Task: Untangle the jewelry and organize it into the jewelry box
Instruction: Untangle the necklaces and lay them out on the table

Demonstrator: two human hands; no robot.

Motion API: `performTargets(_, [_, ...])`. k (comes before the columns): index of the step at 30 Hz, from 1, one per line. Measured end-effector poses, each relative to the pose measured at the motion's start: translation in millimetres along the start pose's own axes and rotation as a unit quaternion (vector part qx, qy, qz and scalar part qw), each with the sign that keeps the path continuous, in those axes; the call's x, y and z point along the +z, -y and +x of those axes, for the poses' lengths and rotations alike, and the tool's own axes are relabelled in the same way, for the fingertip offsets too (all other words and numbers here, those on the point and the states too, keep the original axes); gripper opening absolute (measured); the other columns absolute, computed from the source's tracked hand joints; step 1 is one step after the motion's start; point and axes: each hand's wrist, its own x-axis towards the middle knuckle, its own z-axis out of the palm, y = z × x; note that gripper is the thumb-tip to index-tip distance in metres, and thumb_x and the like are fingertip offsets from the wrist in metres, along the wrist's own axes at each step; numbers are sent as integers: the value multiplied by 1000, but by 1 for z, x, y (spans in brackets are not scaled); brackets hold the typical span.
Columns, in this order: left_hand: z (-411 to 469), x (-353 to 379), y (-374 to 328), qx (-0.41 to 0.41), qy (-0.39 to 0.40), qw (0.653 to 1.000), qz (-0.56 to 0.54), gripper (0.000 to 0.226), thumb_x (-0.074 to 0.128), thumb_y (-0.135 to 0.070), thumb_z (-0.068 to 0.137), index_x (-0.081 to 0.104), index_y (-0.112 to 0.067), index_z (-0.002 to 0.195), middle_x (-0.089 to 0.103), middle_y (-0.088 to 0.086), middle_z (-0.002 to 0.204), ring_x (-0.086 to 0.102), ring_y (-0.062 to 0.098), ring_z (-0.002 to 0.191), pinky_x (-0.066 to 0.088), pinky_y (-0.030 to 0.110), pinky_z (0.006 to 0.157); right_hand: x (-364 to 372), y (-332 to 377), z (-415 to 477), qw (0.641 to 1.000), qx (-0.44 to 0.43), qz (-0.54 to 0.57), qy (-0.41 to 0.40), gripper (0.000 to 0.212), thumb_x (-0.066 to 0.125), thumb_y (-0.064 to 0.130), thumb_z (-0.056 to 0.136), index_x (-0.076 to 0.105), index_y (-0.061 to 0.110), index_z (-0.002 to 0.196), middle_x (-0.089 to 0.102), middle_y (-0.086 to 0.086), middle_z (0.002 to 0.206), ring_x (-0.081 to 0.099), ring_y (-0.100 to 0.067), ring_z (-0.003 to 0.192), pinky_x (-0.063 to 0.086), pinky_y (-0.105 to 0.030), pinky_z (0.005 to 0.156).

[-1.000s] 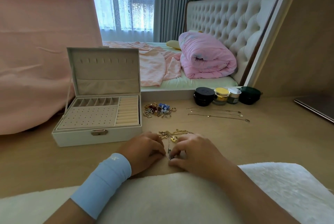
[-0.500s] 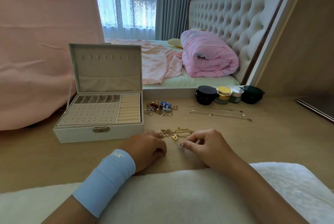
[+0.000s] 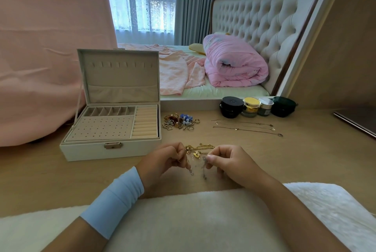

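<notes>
Near the front edge of the wooden surface, just this side of the gold tangle, a thin silvery chain is held up off the wood. The left hand and right hand each have curled fingers pinching one part of it, ends dangling between them. Step looks like untangling, w/ the open jewelry box at the left showing bare slots. The next move prob. calls for a gentle tease apart, no yanking, then carrying the freed chain over to the box.

A wide, pale-blue fabric wristband sits snug just behind the left hand; both forearms are bare.
</notes>
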Motion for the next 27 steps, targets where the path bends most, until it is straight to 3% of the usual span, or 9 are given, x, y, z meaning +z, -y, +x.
performTargets(5, [-8,-10,-13,-39,68,992,98,8,42,-14,70,48,-10,66,54,6,62,55,22,65,49,28,65,-1,-1,-5,990,-26,-124,66,11,75,31,89,75,22,82,65,13,70,53,3,60,43,-16,55])
performTargets(8, [-12,-11,-23,-79,94,946,301,12,48,-21,76,55,-23,66,54,-7,62,49,13,62,43,25,63,-1,3,-7,984,-39,-142,100,9,75,33,88,75,26,83,66,15,74,54,2,61,45,-19,58])
performTargets(10, [-13,-10,-27,-103,112,900,409,16,51,-26,82,58,-30,67,55,-11,66,49,10,66,42,25,66,2,5,-7,979,-63,-172,93,4,71,34,91,73,33,93,63,24,82,53,1,66,48,-22,62])
performTargets(14, [-15,-5,-32,-150,120,850,490,19,54,-29,89,61,-32,72,56,-12,71,49,9,69,42,23,67,13,10,-2,954,-125,-257,87,32,59,23,98,65,48,117,51,27,112,53,-3,96,50,-24,85])
performTargets(17, [-18,-10,-37,-182,107,820,532,14,57,-34,90,68,-29,84,59,-12,74,52,9,70,45,22,70,17,11,-1,935,-141,-312,95,38,56,19,99,68,49,119,50,24,123,47,0,113,47,-24,95])
performTargets(22, [-24,-19,-48,-227,80,789,566,27,61,-47,87,75,-30,103,70,-13,97,63,10,89,53,29,90,9,5,1,935,-136,-323,53,25,59,28,99,73,44,112,53,23,117,50,1,106,42,-17,86])
performTargets(27, [-20,-13,-52,-115,59,811,571,18,62,-35,91,73,-37,106,61,-24,93,60,0,89,50,21,86,11,4,0,942,-151,-295,47,15,70,37,92,72,39,106,55,24,106,47,11,83,34,-12,72])
